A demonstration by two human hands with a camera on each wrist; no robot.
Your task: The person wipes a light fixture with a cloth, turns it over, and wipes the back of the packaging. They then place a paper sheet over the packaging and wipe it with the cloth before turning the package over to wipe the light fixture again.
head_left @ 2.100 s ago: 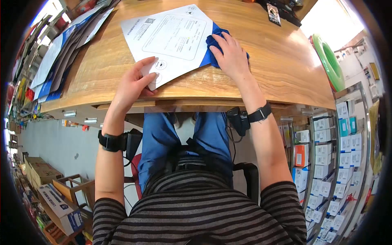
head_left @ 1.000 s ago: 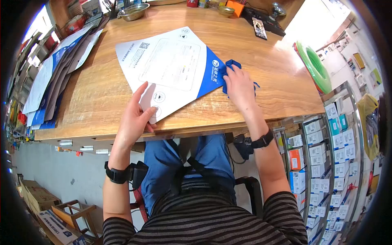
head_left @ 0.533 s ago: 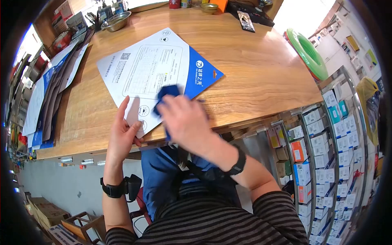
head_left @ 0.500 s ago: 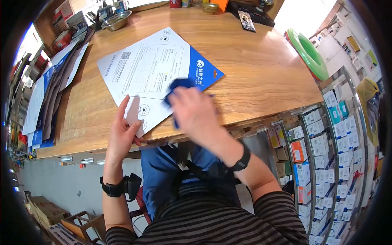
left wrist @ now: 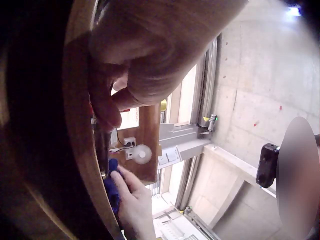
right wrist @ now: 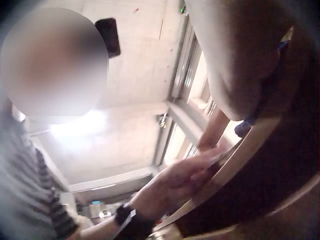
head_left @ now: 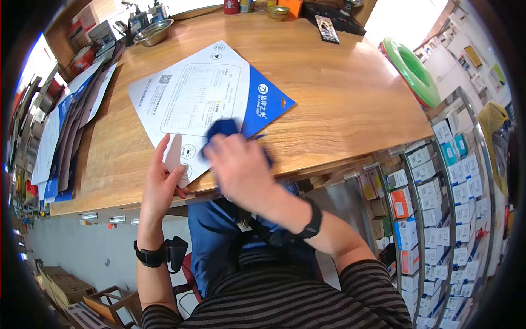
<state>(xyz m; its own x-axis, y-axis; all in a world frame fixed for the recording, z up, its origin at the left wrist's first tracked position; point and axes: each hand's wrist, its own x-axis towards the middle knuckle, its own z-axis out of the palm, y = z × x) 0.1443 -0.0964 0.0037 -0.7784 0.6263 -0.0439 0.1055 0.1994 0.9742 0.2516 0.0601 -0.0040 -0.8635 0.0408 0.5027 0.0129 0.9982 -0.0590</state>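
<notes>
Left hand (head_left: 163, 182) flat, pinning card (head_left: 192, 96) at table edge (head_left: 350, 148); right hand (head_left: 241, 171) grips blue cloth (head_left: 221, 128).

The wooden surface (head_left: 339, 98) carries a white and blue printed sheet (head_left: 192, 93), flat near the front edge. A stack of sheets (head_left: 71, 115) lies along the left edge. A metal bowl (head_left: 155, 30) and a small dish (head_left: 278, 11) stand at the far edge. A green coil (head_left: 419, 71) sits at the right edge.

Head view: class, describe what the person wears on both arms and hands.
The left hand and right hand are bare. Each wrist has a black strap; the left strap carries a boxy black camera. Striped grey-black sleeves cover the upper arms.
</notes>
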